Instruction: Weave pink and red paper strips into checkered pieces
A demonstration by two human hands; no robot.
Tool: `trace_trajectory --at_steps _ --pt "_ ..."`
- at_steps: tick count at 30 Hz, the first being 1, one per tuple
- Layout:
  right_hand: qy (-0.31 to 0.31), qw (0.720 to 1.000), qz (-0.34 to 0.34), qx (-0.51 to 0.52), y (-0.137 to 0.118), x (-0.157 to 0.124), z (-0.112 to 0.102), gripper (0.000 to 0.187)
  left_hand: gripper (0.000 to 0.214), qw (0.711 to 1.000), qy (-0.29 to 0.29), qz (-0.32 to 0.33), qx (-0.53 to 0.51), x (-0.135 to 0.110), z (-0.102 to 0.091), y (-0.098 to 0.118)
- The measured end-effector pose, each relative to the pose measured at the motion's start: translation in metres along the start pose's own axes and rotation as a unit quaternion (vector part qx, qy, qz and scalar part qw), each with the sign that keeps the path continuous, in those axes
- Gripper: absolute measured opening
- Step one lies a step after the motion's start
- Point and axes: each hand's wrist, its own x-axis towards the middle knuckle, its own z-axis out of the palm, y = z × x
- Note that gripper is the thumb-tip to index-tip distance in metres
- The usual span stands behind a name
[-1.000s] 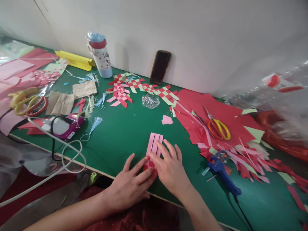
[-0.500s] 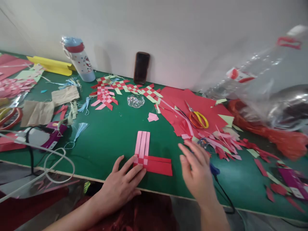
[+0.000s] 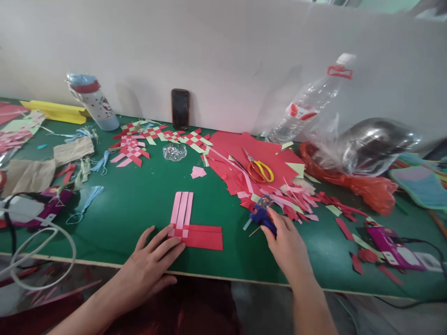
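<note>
My left hand (image 3: 151, 257) lies with spread fingers on the left end of a woven paper piece (image 3: 204, 238) near the table's front edge. Its pink strips (image 3: 182, 207) point away from me, and its red strips run to the right. Pink and red cross in a small checkered corner under my fingertips. To the right, my right hand (image 3: 289, 244) is closed around a blue hot glue gun (image 3: 259, 215), whose front part rests among paper scraps. A thin stick (image 3: 254, 231) shows beside the gun.
Red sheets with scissors (image 3: 260, 172) lie behind the scraps. A dish of small gems (image 3: 174, 152), finished woven pieces (image 3: 131, 151) and a phone (image 3: 180, 109) stand farther back. A water bottle (image 3: 92, 102) is at left, a clear plastic bottle (image 3: 303, 107) at right. Cables (image 3: 70, 242) cross the left side.
My right hand has gone from open fingers above the table to gripping the glue gun. My left hand stays on the woven paper. The view has shifted to the right.
</note>
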Motion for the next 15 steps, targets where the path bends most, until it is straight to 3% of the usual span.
trace_trajectory --at_steps 4,7,9,11,15 --pt "0.029 0.999 -0.022 0.036 0.004 0.001 -0.007 0.040 0.055 1.000 -0.008 -0.008 0.002 0.000 -0.002 0.001" --pt "0.097 0.990 0.041 0.090 0.007 -0.005 -0.022 0.043 0.054 1.000 -0.009 -0.016 -0.010 0.000 -0.002 0.002" --pt "0.129 0.972 0.124 0.152 0.011 -0.010 -0.033 0.044 0.055 1.000 -0.014 -0.018 -0.012 0.000 -0.001 0.003" --pt "0.133 0.932 0.215 0.260 0.014 -0.015 -0.041 0.044 0.055 1.000 -0.020 -0.019 -0.009 0.000 -0.001 0.003" --pt "0.101 0.783 0.320 0.524 0.013 -0.019 -0.049 0.038 0.055 1.000 -0.020 -0.023 -0.007 0.000 -0.001 0.003"
